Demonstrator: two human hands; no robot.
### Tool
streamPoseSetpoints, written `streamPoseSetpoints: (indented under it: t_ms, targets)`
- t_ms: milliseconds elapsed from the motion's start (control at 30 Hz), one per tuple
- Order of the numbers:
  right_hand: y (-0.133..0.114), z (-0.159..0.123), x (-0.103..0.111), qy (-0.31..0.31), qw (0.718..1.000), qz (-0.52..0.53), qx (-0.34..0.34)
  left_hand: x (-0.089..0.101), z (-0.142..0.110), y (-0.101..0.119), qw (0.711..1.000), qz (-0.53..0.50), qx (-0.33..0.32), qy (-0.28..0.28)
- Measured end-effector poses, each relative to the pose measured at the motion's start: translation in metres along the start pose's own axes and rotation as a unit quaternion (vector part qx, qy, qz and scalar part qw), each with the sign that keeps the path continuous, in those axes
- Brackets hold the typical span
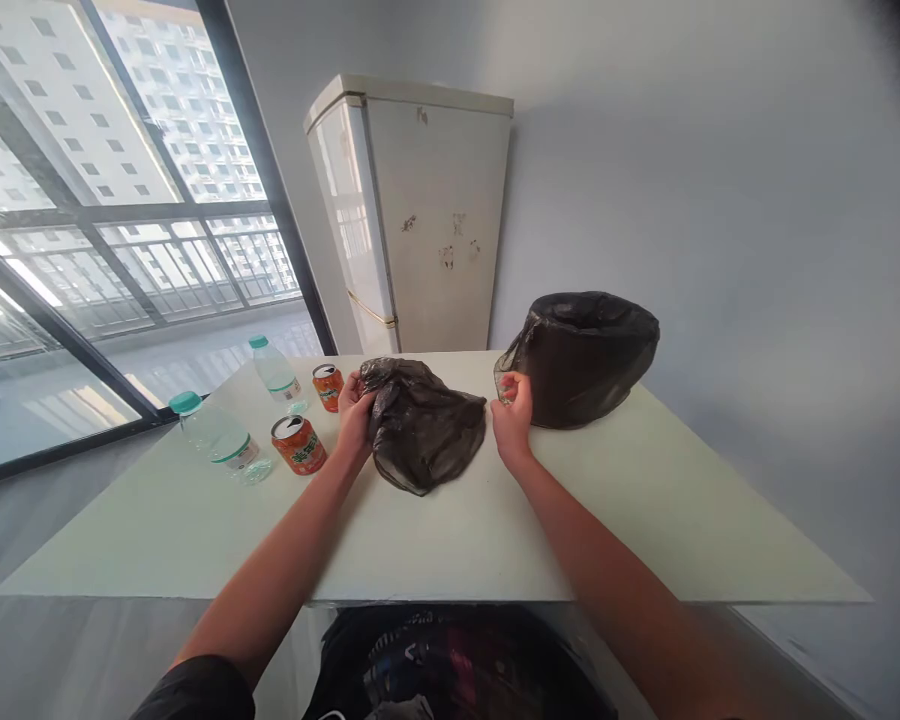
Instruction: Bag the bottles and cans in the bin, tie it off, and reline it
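My left hand (355,412) is closed round the gathered upper left end of a crumpled black plastic bag (429,430), which hangs low over the tabletop. The bag's pointed right corner reaches almost to my right hand (514,415). That hand has its fingers curled in, and what is between them, if anything, I cannot make out. Just behind it, a round bin (589,365) stands covered with a dark, see-through bin bag, whose loose left edge is beside my fingertips. Left of my left hand is an orange drink can (300,446), opened at the top.
A second orange can (328,387) stands farther back on the white table (435,555). Two clear plastic bottles with green caps, one nearer (225,445) and one farther (276,375), are at the left. A white fridge (435,220) is behind the table, near a glass door.
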State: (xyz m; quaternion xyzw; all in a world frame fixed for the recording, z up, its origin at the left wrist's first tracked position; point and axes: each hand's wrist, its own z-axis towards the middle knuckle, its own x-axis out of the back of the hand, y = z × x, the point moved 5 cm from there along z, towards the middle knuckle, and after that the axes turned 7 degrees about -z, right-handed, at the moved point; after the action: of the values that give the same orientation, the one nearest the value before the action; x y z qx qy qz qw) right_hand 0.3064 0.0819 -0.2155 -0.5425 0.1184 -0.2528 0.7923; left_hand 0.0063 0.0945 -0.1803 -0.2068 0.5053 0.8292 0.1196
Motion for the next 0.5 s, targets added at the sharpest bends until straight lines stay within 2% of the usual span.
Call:
streamPoseSetpoints:
  t_ms: [67, 100, 133, 200, 267, 333, 433, 500]
  targets:
    - [-0.029, -0.008, 0.004, -0.018, 0.993, -0.035, 0.116, -0.008, -0.007, 0.012, 0.995, 0.067, -0.077, -0.005]
    - [-0.042, -0.015, 0.002, -0.048, 0.984, -0.041, 0.169, -0.015, -0.012, 0.016, 0.988, 0.111, -0.109, -0.025]
    - [-0.052, -0.021, -0.002, -0.090, 0.974, -0.037, 0.207, -0.022, -0.018, 0.019, 0.978, 0.150, -0.131, -0.058]
    - [-0.061, -0.034, -0.014, -0.189, 0.953, -0.006, 0.235, -0.039, -0.033, 0.019, 0.956, 0.207, -0.151, -0.145]
    - [-0.060, -0.043, -0.025, -0.261, 0.939, 0.018, 0.223, -0.053, -0.048, 0.016, 0.935, 0.226, -0.147, -0.230]
    - [-0.052, -0.045, -0.032, -0.280, 0.941, 0.031, 0.186, -0.059, -0.058, 0.015, 0.935, 0.201, -0.134, -0.258]
    - [-0.037, -0.036, -0.032, -0.237, 0.963, 0.043, 0.120, -0.055, -0.056, 0.019, 0.965, 0.129, -0.129, -0.188]
    - [-0.029, -0.030, -0.029, -0.204, 0.974, 0.065, 0.081, -0.051, -0.051, 0.021, 0.973, 0.113, -0.136, -0.148]
